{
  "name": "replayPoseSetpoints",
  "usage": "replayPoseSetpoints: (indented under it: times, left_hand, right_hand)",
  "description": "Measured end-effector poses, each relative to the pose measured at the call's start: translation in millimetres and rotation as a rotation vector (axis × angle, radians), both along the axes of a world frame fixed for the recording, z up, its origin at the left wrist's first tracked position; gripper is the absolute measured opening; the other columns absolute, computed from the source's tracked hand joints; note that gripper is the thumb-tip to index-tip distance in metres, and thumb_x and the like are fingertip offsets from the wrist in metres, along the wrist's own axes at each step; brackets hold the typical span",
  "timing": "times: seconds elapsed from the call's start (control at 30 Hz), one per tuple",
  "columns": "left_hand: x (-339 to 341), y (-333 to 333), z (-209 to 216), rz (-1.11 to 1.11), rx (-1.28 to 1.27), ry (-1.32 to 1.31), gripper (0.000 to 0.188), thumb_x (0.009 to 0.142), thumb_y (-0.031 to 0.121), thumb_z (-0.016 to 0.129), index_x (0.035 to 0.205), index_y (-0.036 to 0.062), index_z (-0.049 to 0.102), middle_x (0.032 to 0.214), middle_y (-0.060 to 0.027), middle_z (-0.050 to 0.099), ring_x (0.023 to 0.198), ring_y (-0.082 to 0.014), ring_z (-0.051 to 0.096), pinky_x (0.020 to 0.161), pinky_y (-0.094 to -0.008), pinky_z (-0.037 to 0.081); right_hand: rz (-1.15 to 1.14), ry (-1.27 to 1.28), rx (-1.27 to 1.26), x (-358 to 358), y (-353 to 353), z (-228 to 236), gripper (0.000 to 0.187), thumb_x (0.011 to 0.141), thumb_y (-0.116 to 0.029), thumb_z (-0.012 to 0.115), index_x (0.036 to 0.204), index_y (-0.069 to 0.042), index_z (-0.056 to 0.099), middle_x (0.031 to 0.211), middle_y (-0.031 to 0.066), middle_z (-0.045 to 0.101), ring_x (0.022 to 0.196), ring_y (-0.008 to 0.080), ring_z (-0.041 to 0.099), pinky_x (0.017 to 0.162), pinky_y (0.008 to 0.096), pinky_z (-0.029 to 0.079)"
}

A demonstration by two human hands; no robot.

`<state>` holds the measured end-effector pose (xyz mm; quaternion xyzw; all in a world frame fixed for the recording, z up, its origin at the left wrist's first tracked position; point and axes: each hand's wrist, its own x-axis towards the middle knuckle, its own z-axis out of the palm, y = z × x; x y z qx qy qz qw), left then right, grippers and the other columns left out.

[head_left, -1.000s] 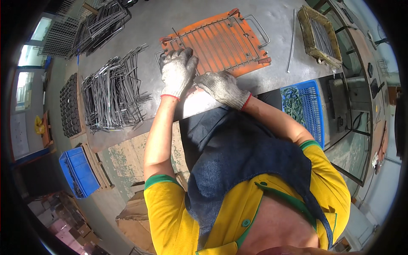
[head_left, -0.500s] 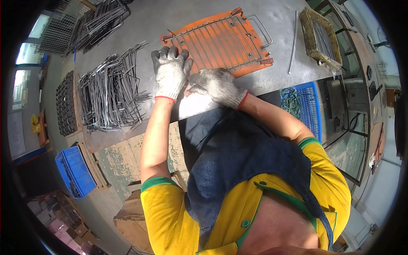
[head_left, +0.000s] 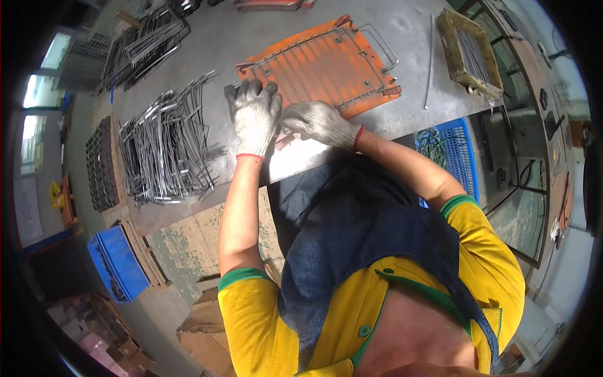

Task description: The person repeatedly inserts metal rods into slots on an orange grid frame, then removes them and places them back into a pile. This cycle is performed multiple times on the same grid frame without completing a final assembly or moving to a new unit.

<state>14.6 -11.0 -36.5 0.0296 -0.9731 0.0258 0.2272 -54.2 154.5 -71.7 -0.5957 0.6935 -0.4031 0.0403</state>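
Observation:
An orange jig plate (head_left: 370, 66) lies tilted on the grey metal table, with a bent wire frame (head_left: 314, 41) on it and a wire loop handle (head_left: 391, 49) past its far right corner. My left hand (head_left: 255, 119), in a white knit glove with dark fingertips, rests with fingers stretched out against the plate's left end. Beside it, my right hand (head_left: 323, 122), gloved alike, is closed at the near left corner. Its fingertips are partly hidden, and what they hold cannot be made out. Faint stripes cross the plate; I cannot tell how many are wires.
A heap of bent wire pieces (head_left: 166, 147) lies left on the table, with more dark wire frames (head_left: 144, 47) behind. On the right are a single straight rod (head_left: 430, 63) and a yellowish box of rods (head_left: 449, 44). A blue basket (head_left: 468, 154) stands below the table edge.
The whole view has shifted slightly, and another orange piece shows at the top edge. My left fingers have drawn back a little toward me. My right hand stays at the near corner.

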Motion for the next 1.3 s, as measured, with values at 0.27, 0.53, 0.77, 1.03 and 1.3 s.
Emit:
replayPoseSetpoints:
  times: [0.27, 0.53, 0.77, 1.03, 1.3]
  left_hand:
    - [29, -18, -16, 0.440, 0.805, 0.195, 0.040, 0.093, 0.034, 0.056, 0.107, -0.0021, 0.064, 0.108, -0.0248, 0.064, 0.094, -0.0424, 0.062, 0.082, -0.0448, 0.048]
    - [61, -5, -20, 0.047, 2.525, -0.363, 0.037, 0.101, 0.039, 0.043, 0.087, 0.0060, 0.053, 0.062, -0.0050, 0.055, 0.050, -0.0133, 0.052, 0.044, -0.0253, 0.042]
    - [-13, 95, 0, 0.336, 2.323, -0.042, 0.036, 0.099, 0.034, 0.047, 0.097, -0.0021, 0.052, 0.096, -0.0203, 0.063, 0.082, -0.0299, 0.067, 0.072, -0.0418, 0.059]
    - [-157, 109, 9, 0.047, 2.198, -0.058, 0.026, 0.099, 0.021, 0.042, 0.098, -0.0027, 0.052, 0.088, -0.0155, 0.060, 0.076, -0.0250, 0.062, 0.075, -0.0376, 0.055]
    - [-149, -63, 3, 0.571, 0.794, 0.709, 0.045, 0.094, 0.034, 0.054, 0.120, -0.0021, 0.055, 0.094, -0.0126, 0.066, 0.078, -0.0235, 0.064, 0.063, -0.0384, 0.053]
  right_hand:
    - [-0.524, -0.295, 0.137, -14, 113, 14, 0.024, 0.090, -0.025, 0.059, 0.107, -0.010, 0.067, 0.095, 0.0094, 0.068, 0.086, 0.0284, 0.066, 0.075, 0.0385, 0.052]
    - [-0.624, -0.032, 0.065, -17, 145, -23, 0.021, 0.089, -0.026, 0.062, 0.102, -0.011, 0.070, 0.090, 0.0081, 0.067, 0.083, 0.0284, 0.065, 0.071, 0.0395, 0.052]
    - [-0.624, 0.025, 0.076, -17, 146, -18, 0.019, 0.087, -0.023, 0.063, 0.100, -0.012, 0.069, 0.088, 0.0079, 0.066, 0.080, 0.0283, 0.064, 0.069, 0.0401, 0.051]
    - [-0.640, 0.078, 0.017, -17, 143, -22, 0.017, 0.085, -0.023, 0.066, 0.099, -0.014, 0.069, 0.085, 0.0057, 0.064, 0.074, 0.0260, 0.063, 0.065, 0.0385, 0.051]
    - [-0.639, -0.092, 0.180, -17, 151, -11, 0.025, 0.086, -0.027, 0.064, 0.107, -0.015, 0.068, 0.094, 0.0085, 0.069, 0.083, 0.0274, 0.066, 0.073, 0.0392, 0.053]
